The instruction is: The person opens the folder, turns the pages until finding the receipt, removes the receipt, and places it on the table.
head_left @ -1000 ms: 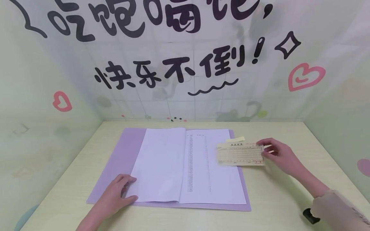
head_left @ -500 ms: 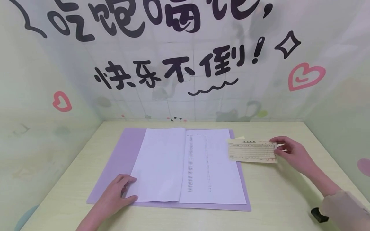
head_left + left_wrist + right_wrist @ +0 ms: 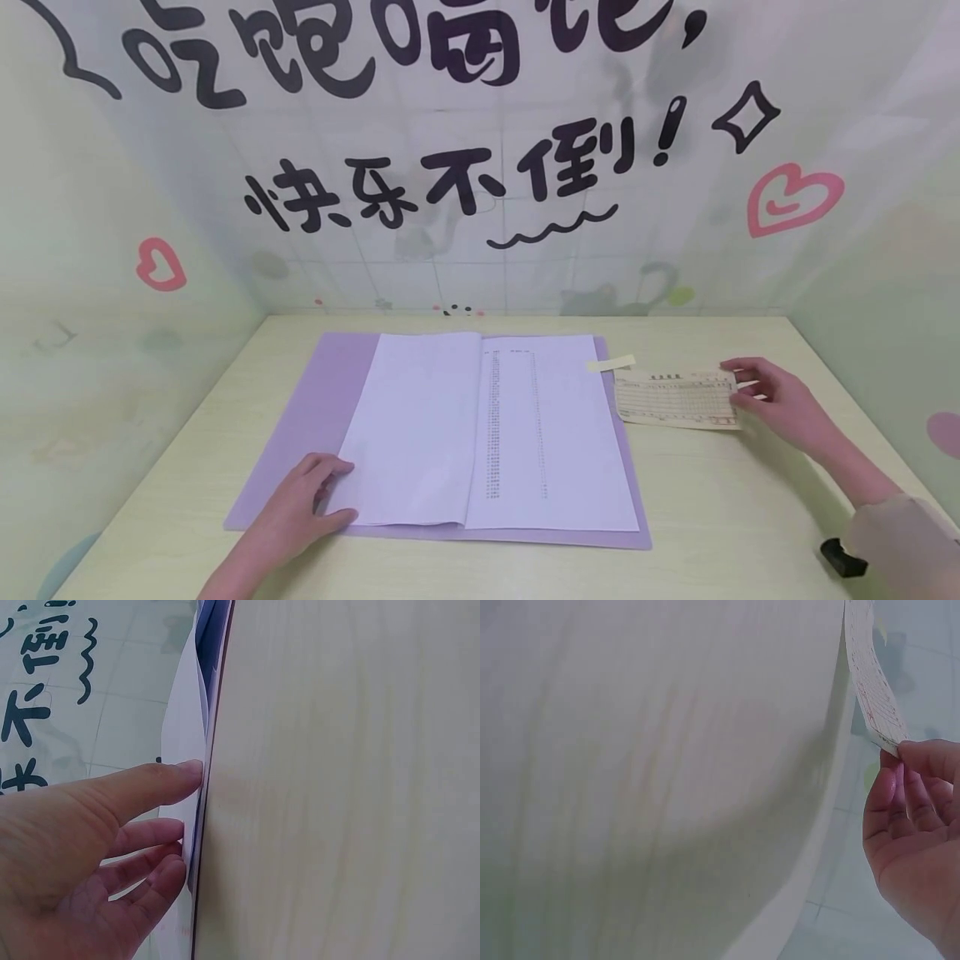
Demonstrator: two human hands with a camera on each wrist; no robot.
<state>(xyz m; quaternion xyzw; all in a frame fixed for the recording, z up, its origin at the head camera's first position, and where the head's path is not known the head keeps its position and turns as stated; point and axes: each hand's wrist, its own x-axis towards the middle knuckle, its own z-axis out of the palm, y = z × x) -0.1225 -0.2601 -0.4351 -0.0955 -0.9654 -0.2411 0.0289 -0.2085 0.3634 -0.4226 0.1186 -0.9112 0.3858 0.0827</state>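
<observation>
A purple folder (image 3: 315, 417) lies open with white pages; its right page (image 3: 570, 450) carries printed columns and the left page (image 3: 416, 425) is blank. My left hand (image 3: 300, 504) rests on the blank page at its lower left, fingers and thumb spread apart. In the left wrist view the fingertips of that hand (image 3: 97, 840) touch the paper beside the folder's edge. My right hand (image 3: 776, 404) pinches a cream ruled receipt slip (image 3: 675, 400) by its right end, between thumb and fingers. The slip's left end overlaps the folder's right edge. In the right wrist view the slip (image 3: 877, 697) bends upward from the pinch.
A small pale yellow paper strip (image 3: 611, 363) sticks out from the right page's upper edge. Below the right sleeve (image 3: 903, 542) shows a black object (image 3: 843, 558). A printed backdrop (image 3: 465, 267) stands behind the light wooden table (image 3: 720, 517).
My right hand has drawn the receipt slip rightward off the printed page, uncovering more of the page and the yellow strip. The left hand has stayed in place.
</observation>
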